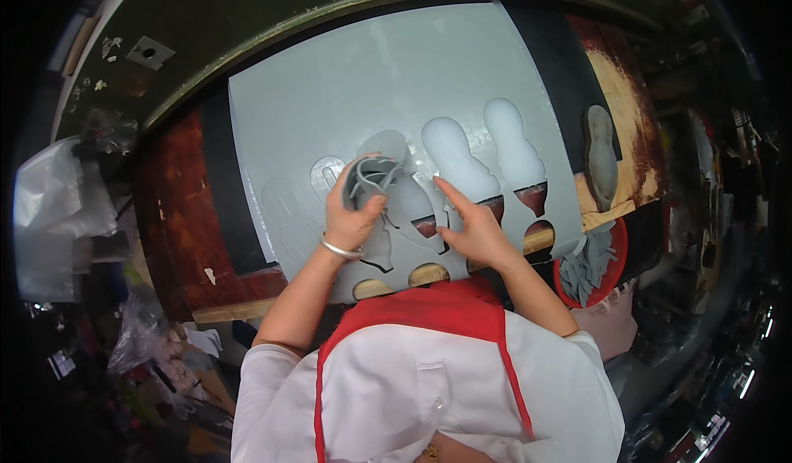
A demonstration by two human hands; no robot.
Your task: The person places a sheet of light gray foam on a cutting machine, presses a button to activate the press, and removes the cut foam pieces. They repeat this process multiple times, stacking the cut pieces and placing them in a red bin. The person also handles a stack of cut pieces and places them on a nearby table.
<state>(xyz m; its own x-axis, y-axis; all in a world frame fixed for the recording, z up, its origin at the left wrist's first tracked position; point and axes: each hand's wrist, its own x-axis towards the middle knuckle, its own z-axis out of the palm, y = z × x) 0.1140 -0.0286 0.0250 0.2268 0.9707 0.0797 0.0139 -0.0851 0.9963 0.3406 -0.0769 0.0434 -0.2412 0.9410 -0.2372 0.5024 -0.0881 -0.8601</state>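
Note:
In front of me lies a large grey sheet [371, 67] with sole-shaped cuts in it. Several bent grey cut-out pieces [369, 178], curled over in a bundle, are gripped in my left hand [351, 220]. My right hand [478, 232] is over the sheet, thumb and forefinger apart, their tips at the edge of a cut shape beside the bundle. Its other fingers are partly hidden. Two sole-shaped holes, the nearer one [454, 154] and the farther one [505, 133], show white below and dark red at their narrow ends.
A sole-shaped cutting die [601, 158] lies on the worn board to the right. Below it, a red basin [620, 253] holds grey offcuts. A green machine beam [272, 30] spans the far side. Clear plastic bags [58, 207] hang at the left.

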